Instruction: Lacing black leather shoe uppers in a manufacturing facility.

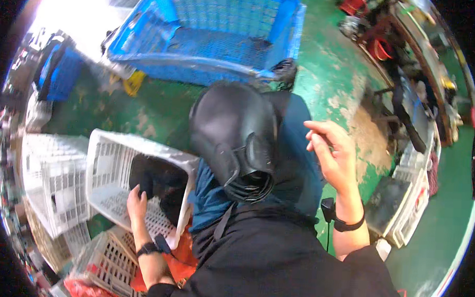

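Across my lap lies a rounded, smooth black leather-like piece point(233, 125). It has a strap-like flap, and several layered black edges show at its near end; I cannot make out its exact kind. My left hand point(137, 201) reaches into a white plastic crate point(110, 199) at my left. Its fingers are loosely extended beside dark black pieces point(166, 180) in the crate, and no grip on them shows. My right hand point(334, 154) is raised over my right thigh, away from the black piece. Its fingers are bent but apart, with nothing between them.
A large blue plastic basket point(193, 63) stands ahead on the green floor point(329, 68). More white crates point(53, 178) stand at the left, with a slatted crate point(110, 262) near my left arm. To the right are a low white crate point(413, 207) and a cluttered bench point(419, 45).
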Available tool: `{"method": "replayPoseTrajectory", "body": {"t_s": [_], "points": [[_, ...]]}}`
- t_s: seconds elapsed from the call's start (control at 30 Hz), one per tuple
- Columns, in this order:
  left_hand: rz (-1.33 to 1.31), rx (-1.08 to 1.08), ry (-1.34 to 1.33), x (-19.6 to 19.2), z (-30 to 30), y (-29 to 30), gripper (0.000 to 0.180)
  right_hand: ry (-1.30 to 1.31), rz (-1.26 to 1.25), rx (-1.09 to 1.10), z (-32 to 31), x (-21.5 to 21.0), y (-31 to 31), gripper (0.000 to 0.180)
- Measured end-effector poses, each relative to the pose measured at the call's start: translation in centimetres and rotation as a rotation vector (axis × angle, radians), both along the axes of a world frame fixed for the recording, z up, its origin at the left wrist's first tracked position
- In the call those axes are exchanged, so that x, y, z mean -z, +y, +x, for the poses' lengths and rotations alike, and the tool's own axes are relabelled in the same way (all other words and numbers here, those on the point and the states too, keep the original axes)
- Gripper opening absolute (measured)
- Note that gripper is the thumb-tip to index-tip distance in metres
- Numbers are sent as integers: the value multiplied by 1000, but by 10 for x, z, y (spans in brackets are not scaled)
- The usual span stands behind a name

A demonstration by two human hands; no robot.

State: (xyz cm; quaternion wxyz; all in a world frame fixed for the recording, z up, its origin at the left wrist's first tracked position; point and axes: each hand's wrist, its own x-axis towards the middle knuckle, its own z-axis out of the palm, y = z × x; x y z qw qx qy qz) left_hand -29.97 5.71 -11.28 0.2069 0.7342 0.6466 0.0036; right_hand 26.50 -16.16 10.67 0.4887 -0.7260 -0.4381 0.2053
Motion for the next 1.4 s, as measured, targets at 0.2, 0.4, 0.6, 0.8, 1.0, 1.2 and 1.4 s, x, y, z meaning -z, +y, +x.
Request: {"method": "replayPoseTrajectory", "body": {"t_s": [0.2,0.4,0.6,0.8,1.0,1.2,1.4], "points": [[171,208,-337,-89,129,27,21,3,-116,165,68,61,48,21],[279,440,-561,-196,269,24,18,-535,-336,35,107,101,160,25],[341,775,-685,-240,335,1,18,-579,-436,-5,121,110,191,24],[273,745,-948,-257,378,3,55,-141,104,140,87,40,162,19],[182,1133,-917,-281,428,-1,41,468,302,-136,60,-60,41,16],[-84,1004,-976,-288,396,-5,34,471,586,376,93,-68,-48,16],[-339,1187,-1003,-259,444,-90,90,-251,57,28,7,-57,-57,8]]}}
